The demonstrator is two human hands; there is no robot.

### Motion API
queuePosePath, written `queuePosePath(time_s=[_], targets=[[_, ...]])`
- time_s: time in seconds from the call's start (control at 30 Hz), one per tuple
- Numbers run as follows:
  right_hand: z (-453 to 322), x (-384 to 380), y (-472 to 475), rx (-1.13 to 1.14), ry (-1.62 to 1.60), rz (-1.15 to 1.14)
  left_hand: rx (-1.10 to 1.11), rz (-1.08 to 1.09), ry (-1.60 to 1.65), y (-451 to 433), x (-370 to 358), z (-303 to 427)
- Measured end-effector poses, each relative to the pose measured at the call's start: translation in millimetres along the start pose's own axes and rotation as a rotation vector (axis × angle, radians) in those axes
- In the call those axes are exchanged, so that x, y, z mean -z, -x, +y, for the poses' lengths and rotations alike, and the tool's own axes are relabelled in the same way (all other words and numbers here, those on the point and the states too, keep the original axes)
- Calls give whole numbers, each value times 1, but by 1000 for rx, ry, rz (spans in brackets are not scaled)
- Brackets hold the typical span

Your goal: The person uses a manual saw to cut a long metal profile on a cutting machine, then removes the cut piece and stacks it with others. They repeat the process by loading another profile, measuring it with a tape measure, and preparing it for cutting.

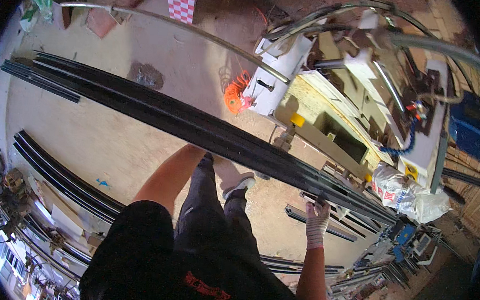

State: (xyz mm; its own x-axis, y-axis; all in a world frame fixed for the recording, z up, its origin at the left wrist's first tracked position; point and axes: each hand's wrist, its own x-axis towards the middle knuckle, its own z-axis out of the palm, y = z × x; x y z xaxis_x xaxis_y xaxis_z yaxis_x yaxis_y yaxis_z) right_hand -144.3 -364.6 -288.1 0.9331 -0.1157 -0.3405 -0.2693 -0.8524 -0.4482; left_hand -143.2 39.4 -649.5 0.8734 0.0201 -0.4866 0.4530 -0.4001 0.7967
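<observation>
A bundle of long black profiles (191, 120), probably metal, spans the view diagonally in front of my body. It runs from the upper left down to the lower right. My right hand (318, 212), in a pale knitted glove, grips the lower edge of the bundle towards its right end, with some fingers hidden beneath. My left forearm (171, 174) passes under the bundle, which covers the left hand, so its hold is out of sight. Below the bundle, my legs and one light shoe (241, 186) show on the concrete floor (96, 133).
A white machine (266, 94) with a coiled orange air hose (236, 96) stands beyond the bundle. A curved metal bar (182, 25) crosses above. A white printed sack (407, 197) lies at right. More black profiles (66, 177) lie at left, with offcuts (388, 266) at lower right.
</observation>
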Motion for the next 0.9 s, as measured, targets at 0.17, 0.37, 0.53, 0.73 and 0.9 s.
queuePosePath(time_s=[0.17, 0.37, 0.53, 0.73, 0.9], targets=[[-17, -7, -2, -297, -496, 91, 230, -31, -122, -72, -14, 30], [-33, 2, -2, -313, -296, 19, 195, 38, -148, -119, -48, 28], [-46, 4, -1, -315, -200, 19, 100, 7, -75, -154, -52, 1], [-41, -10, 4, -341, -181, 112, 4, 266, -78, -99, -13, -10], [-39, -18, 8, -142, -26, 138, -36, -116, -206, 1, 7, -38]])
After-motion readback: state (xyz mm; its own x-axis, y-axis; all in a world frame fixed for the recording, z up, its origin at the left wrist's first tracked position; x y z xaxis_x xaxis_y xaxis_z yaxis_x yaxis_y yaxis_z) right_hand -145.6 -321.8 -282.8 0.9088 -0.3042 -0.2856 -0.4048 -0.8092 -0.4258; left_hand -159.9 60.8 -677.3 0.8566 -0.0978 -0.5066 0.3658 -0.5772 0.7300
